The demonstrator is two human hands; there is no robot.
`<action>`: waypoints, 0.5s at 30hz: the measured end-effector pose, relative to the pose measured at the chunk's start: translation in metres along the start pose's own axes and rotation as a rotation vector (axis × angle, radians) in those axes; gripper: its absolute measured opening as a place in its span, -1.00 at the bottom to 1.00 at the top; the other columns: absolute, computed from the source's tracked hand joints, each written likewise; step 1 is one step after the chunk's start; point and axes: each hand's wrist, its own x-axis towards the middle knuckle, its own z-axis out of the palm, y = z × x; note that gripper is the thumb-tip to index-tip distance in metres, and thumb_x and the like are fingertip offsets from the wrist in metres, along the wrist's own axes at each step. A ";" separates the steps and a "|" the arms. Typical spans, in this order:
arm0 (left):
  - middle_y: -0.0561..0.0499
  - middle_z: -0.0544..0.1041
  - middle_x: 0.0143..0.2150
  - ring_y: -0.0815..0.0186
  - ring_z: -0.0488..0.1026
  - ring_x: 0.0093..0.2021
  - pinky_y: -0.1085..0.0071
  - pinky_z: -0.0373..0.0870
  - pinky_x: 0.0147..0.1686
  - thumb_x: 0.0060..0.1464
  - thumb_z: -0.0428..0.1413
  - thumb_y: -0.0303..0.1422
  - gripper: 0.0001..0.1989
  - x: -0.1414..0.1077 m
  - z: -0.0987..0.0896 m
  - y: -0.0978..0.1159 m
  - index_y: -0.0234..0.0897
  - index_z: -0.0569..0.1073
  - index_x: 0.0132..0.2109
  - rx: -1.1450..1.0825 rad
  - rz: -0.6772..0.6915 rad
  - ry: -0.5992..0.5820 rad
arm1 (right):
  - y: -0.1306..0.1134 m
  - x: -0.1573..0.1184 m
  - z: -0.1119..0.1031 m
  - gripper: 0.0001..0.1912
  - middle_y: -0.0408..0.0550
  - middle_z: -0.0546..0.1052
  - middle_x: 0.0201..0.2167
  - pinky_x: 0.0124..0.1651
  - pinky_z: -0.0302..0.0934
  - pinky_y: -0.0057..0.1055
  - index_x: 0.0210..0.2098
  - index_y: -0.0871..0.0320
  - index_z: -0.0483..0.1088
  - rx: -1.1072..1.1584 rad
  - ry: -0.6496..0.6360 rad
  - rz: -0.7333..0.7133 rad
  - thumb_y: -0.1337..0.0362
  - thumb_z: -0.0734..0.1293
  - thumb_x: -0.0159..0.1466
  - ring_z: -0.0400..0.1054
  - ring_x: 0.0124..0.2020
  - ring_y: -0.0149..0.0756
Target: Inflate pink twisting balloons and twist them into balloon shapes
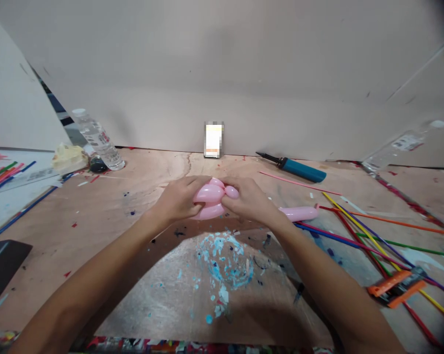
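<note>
A person's left hand [180,197] and right hand [249,200], each grip closed around a twisted pink balloon [209,193], meet at the frame's center above a paint-spattered table [97,216]; squeezing too hard could burst it, while a slackened grip could unwind the twist.

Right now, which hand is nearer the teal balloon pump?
Right. The right hand grips the pink twisted balloon, left of the teal balloon pump and nearer the wearer; the left hand holds the balloon's other side, farther left.
</note>
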 end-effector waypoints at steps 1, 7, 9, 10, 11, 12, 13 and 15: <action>-0.07 0.54 -0.01 0.19 0.50 -0.07 0.31 0.43 -0.12 -0.13 0.08 -0.47 -0.45 0.001 -0.002 0.001 -0.24 0.34 0.09 -0.025 -0.025 -0.014 | 0.001 0.000 0.000 -0.81 -0.16 0.50 -0.46 -0.33 0.15 -0.44 -0.39 0.15 0.42 0.005 -0.004 0.004 0.43 0.20 0.04 0.33 -0.41 -0.35; 0.01 0.56 -0.06 0.22 0.52 -0.14 0.32 0.43 -0.20 -0.13 0.05 -0.47 -0.47 0.004 -0.009 -0.001 -0.17 0.39 0.07 -0.097 -0.080 -0.117 | 0.003 0.003 -0.001 -0.78 -0.15 0.53 -0.41 -0.30 0.17 -0.43 -0.37 0.16 0.45 0.053 -0.011 0.013 0.42 0.21 0.04 0.36 -0.36 -0.33; -0.02 0.54 0.00 0.20 0.50 -0.08 0.29 0.43 -0.13 -0.11 0.04 -0.47 -0.46 0.004 -0.007 -0.003 -0.19 0.36 0.10 -0.121 -0.068 -0.103 | 0.005 0.004 -0.001 -0.75 -0.14 0.53 -0.40 -0.28 0.18 -0.42 -0.32 0.16 0.46 0.056 0.011 0.009 0.42 0.21 0.04 0.36 -0.36 -0.32; -0.04 0.52 0.03 0.19 0.48 -0.03 0.26 0.42 -0.08 -0.11 0.05 -0.47 -0.45 0.003 -0.006 -0.005 -0.21 0.35 0.11 -0.130 -0.062 -0.079 | 0.005 0.005 -0.001 -0.73 -0.14 0.53 -0.39 -0.27 0.19 -0.41 -0.29 0.17 0.46 0.059 0.027 0.004 0.42 0.22 0.03 0.37 -0.35 -0.31; -0.06 0.50 0.06 0.18 0.46 0.01 0.24 0.41 -0.03 -0.11 0.06 -0.46 -0.44 0.003 -0.004 -0.007 -0.21 0.33 0.12 -0.134 -0.056 -0.046 | 0.006 0.005 0.000 -0.70 -0.12 0.54 -0.37 -0.25 0.20 -0.40 -0.25 0.17 0.46 0.063 0.044 -0.001 0.43 0.23 0.03 0.38 -0.33 -0.30; -0.08 0.48 0.08 0.17 0.44 0.04 0.22 0.39 0.00 -0.11 0.08 -0.45 -0.43 0.002 -0.001 -0.009 -0.22 0.32 0.13 -0.133 -0.051 -0.012 | 0.007 0.006 0.001 -0.67 -0.11 0.55 -0.34 -0.23 0.22 -0.39 -0.21 0.17 0.46 0.070 0.062 -0.005 0.43 0.23 0.03 0.39 -0.31 -0.29; -0.09 0.46 0.10 0.16 0.43 0.06 0.20 0.38 0.03 -0.12 0.10 -0.44 -0.42 0.001 0.001 -0.010 -0.22 0.32 0.13 -0.129 -0.048 0.018 | 0.008 0.006 0.001 -0.63 -0.09 0.55 -0.29 -0.20 0.23 -0.37 -0.17 0.17 0.46 0.078 0.082 -0.008 0.43 0.24 0.03 0.40 -0.27 -0.27; -0.12 0.44 0.13 0.14 0.41 0.09 0.18 0.37 0.06 -0.12 0.14 -0.42 -0.39 0.000 0.003 -0.013 -0.23 0.29 0.16 -0.122 -0.046 0.047 | 0.009 0.007 0.004 -0.55 -0.05 0.56 -0.19 -0.12 0.25 -0.33 -0.08 0.16 0.44 0.092 0.125 -0.020 0.44 0.25 0.02 0.41 -0.19 -0.24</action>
